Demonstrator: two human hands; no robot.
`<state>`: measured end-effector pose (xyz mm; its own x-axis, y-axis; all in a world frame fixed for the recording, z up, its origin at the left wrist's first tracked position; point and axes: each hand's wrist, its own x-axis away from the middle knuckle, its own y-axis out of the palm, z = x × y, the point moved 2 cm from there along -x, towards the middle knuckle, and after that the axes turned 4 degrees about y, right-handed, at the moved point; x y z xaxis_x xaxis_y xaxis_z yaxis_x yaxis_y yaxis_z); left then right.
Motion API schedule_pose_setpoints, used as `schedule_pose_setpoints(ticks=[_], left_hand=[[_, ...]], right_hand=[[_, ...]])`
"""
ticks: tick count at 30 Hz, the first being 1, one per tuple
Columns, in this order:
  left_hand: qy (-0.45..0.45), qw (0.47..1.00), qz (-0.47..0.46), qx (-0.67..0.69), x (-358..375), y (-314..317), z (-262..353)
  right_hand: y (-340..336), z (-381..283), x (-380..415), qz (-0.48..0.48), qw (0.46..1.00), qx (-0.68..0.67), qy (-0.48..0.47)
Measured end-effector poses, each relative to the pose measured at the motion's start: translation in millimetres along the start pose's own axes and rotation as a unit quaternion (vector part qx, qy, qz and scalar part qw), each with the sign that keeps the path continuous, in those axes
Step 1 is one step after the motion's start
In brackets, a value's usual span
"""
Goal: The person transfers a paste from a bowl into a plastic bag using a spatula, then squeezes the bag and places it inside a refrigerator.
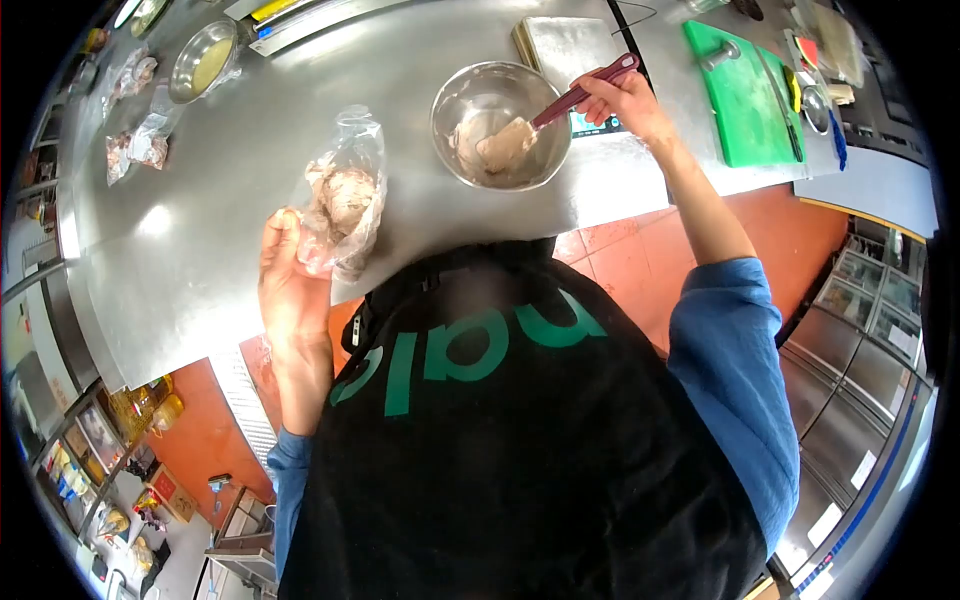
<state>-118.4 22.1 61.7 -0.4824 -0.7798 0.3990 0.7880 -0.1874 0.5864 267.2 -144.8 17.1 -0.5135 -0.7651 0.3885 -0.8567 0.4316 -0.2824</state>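
My left hand (292, 262) is closed on the edge of a clear plastic bag (362, 140), which holds a pale, pinkish-beige paste (343, 198). My right hand (617, 103) grips the dark red handle of a spatula (580, 92). The spatula's blade, coated with the same pale paste, rests inside a round metal bowl (472, 82). Paste is smeared on the bowl's inner wall. The bowl stands on the steel table (240, 200), to the right of the bag and apart from it.
Behind my right hand is a scale with a flat plate (572, 48). A green cutting board (735, 110) with a knife (780, 105) lies at the right. At the left are a bowl of yellowish contents (203, 62) and small plastic bags (140, 145). The table's front edge is near my body.
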Motion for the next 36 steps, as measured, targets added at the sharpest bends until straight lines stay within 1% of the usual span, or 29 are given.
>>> schedule_pose_setpoints(ticks=[4, 6, 7, 9, 10, 11, 12, 13, 14, 16, 17, 18, 19, 21, 22, 24, 25, 27, 28, 29, 31, 34, 36], left_hand=[[0.011, 0.999, 0.047, -0.002, -3.8, 6.2, -8.3], [-0.002, 0.998, -0.042, 0.041, -8.4, -4.5, -12.8], [-0.005, 0.999, -0.039, 0.038, -9.2, -2.1, -14.2], [0.002, 0.999, 0.034, 0.034, -11.3, 1.4, -17.8], [0.000, 0.999, 0.034, 0.031, -12.5, 3.0, -18.8], [-0.003, 0.999, 0.018, 0.035, -13.7, 4.6, -19.7], [-0.007, 0.999, 0.002, 0.039, -14.9, 5.7, -20.4], [-0.010, 0.999, 0.000, 0.035, -16.4, 7.3, -21.3], [-0.011, 0.999, 0.010, 0.037, -18.1, 8.4, -22.4], [-0.013, 0.999, 0.020, 0.039, -21.8, 5.6, -23.7], [-0.020, 0.998, -0.007, 0.052, -24.5, 1.1, -23.8], [-0.026, 0.997, -0.034, 0.067, -26.7, -2.2, -22.8], [-0.025, 0.997, -0.032, 0.068, -26.2, 1.4, -21.8], [-0.023, 0.998, 0.016, 0.057, -24.1, 8.4, -19.7], [-0.021, 0.998, 0.019, 0.059, -20.6, 20.9, -18.2], [-0.002, 0.992, 0.124, 0.022, -17.0, 38.2, -13.0], [-0.002, 0.992, 0.125, 0.024, -19.3, 26.9, -12.6], [-0.031, 0.997, -0.024, 0.066, -25.8, 4.7, -16.0], [-0.032, 0.997, -0.025, 0.067, -25.6, 4.0, -16.0], [-0.030, 0.997, -0.018, 0.068, -25.0, 3.5, -15.6], [-0.029, 0.997, -0.010, 0.068, -24.0, 2.9, -15.3], [-0.020, 0.998, 0.012, 0.060, -25.0, 1.5, -16.3], [-0.039, 0.989, -0.106, 0.091, -26.6, 4.4, -17.0]], right_hand=[[9.8, 15.3, 0.4, -0.002, 0.998, -0.054, 0.022], [12.1, 14.8, 2.9, -0.014, 0.997, -0.073, 0.023], [12.4, 14.3, 5.5, -0.021, 0.996, -0.089, 0.022], [11.4, 16.0, 11.0, -0.031, 0.993, -0.106, 0.034], [10.4, 17.2, 12.7, -0.041, 0.991, -0.119, 0.041], [9.1, 19.0, 14.3, -0.040, 0.991, -0.122, 0.043], [9.0, 21.7, 16.1, -0.045, 0.985, -0.154, 0.060], [9.2, 23.9, 18.8, -0.049, 0.978, -0.185, 0.077], [9.8, 24.6, 21.9, -0.047, 0.978, -0.189, 0.079], [11.8, 24.4, 26.1, -0.025, 0.965, -0.232, 0.116], [10.2, 26.9, 26.3, -0.025, 0.965, -0.233, 0.116], [8.0, 31.2, 26.4, -0.029, 0.953, -0.272, 0.130], [4.8, 34.1, 26.8, -0.034, 0.939, -0.310, 0.144], [-2.5, 35.1, 28.4, -0.030, 0.918, -0.365, 0.149], [-5.5, 29.6, 32.4, -0.034, 0.911, -0.389, 0.132], [-4.1, 7.3, 38.6, -0.051, 0.901, -0.423, 0.083], [-2.3, -2.7, 40.1, -0.053, 0.901, -0.421, 0.084], [-2.6, -17.7, 43.6, 0.015, 0.942, -0.333, 0.031], [-1.8, -22.1, 46.0, 0.047, 0.959, -0.277, 0.022], [0.5, -22.3, 48.3, 0.048, 0.960, -0.276, 0.022], [4.1, -18.2, 51.4, 0.095, 0.987, -0.126, 0.013], [14.5, -6.0, 55.8, 0.104, 0.986, -0.131, 0.012], [18.7, -4.5, 56.3, 0.101, 0.985, -0.139, -0.008]])
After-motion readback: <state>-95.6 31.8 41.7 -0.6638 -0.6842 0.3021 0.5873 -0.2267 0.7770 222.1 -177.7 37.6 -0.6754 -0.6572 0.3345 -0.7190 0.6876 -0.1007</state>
